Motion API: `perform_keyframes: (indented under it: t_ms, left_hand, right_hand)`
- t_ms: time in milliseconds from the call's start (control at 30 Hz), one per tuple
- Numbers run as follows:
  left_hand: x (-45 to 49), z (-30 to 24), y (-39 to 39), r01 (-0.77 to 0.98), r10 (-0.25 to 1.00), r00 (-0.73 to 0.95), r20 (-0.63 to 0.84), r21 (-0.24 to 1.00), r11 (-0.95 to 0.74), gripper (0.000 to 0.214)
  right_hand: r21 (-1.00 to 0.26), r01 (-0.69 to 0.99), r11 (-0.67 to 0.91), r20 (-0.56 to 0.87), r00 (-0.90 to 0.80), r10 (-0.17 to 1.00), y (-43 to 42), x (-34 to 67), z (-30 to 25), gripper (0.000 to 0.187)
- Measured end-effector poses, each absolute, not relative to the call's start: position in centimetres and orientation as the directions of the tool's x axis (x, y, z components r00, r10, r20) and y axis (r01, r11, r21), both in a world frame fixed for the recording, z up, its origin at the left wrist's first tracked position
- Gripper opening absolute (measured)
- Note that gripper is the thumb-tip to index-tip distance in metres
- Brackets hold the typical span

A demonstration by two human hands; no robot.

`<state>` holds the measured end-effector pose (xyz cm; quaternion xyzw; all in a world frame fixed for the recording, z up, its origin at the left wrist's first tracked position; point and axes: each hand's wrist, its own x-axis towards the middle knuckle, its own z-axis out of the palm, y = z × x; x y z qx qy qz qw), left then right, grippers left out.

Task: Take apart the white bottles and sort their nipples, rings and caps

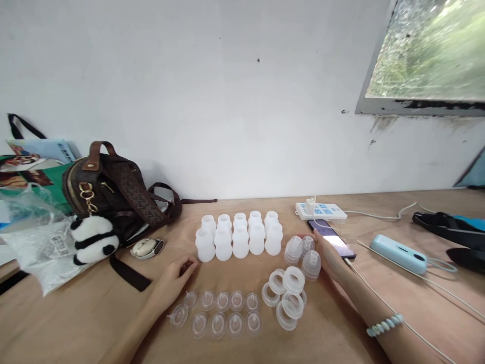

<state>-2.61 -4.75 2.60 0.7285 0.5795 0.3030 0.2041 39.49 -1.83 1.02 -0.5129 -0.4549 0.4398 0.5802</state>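
My left hand (181,273) rests on the table with its fingers curled in, and nothing shows in them. Just in front of it are several clear silicone bottle nipples (223,302), lying in two rough rows. My right hand (326,254) is against a group of clear domed bottle caps (311,265). Its fingers reach behind the caps and are partly hidden; no firm grip shows. Several translucent collar rings (293,279) lie in a loose pile nearer me. Two rows of white, waisted baby bottles (240,241) stand upright and open-topped between my hands.
At the left are a brown backpack (125,187) with a panda plush (94,239), a plastic bag (41,253) and a mouse (143,248). Right, a phone (333,237) lies by a power strip (322,211), cables and a light-blue device (398,254). A wall (227,101) bounds the table behind.
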Motion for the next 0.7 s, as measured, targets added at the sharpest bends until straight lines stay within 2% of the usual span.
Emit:
perform_keyframes:
  t_ms: [100, 167, 300, 400, 533, 700]
  left_hand:
    - [-2.8, 2.4, -4.7, 0.730, 0.966, 0.142, 0.215, 0.636, -0.249, 0.039]
    - [-2.9, 2.3, -4.6, 0.734, 0.964, 0.145, 0.221, 0.629, -0.255, 0.039]
    - [-3.2, 2.1, -4.5, 0.735, 0.961, 0.161, 0.225, 0.623, -0.269, 0.037]
    - [-3.2, 2.1, -4.5, 0.733, 0.960, 0.167, 0.227, 0.623, -0.274, 0.035]
    - [-3.3, 2.1, -4.5, 0.724, 0.957, 0.176, 0.228, 0.629, -0.283, 0.033]
    - [-3.3, 1.8, -4.4, 0.710, 0.958, 0.146, 0.247, 0.648, -0.276, 0.031]
  right_hand:
    - [-0.990, 0.105, 0.091, 0.114, 0.234, 0.966, -1.5, 40.3, 0.6, 0.048]
    - [-0.969, 0.226, 0.103, 0.163, 0.265, 0.950, -1.3, 40.8, 0.3, 0.042]
    - [-0.877, 0.473, 0.087, 0.247, 0.287, 0.926, -1.1, 41.5, 0.1, 0.023]
    - [-0.784, 0.618, 0.051, 0.269, 0.266, 0.926, -1.4, 41.9, 0.3, 0.016]
    - [-0.650, 0.760, 0.005, 0.253, 0.211, 0.944, -1.9, 42.2, 0.8, 0.015]
    - [-0.529, 0.849, -0.001, 0.216, 0.135, 0.967, -2.2, 42.0, 1.1, 0.021]
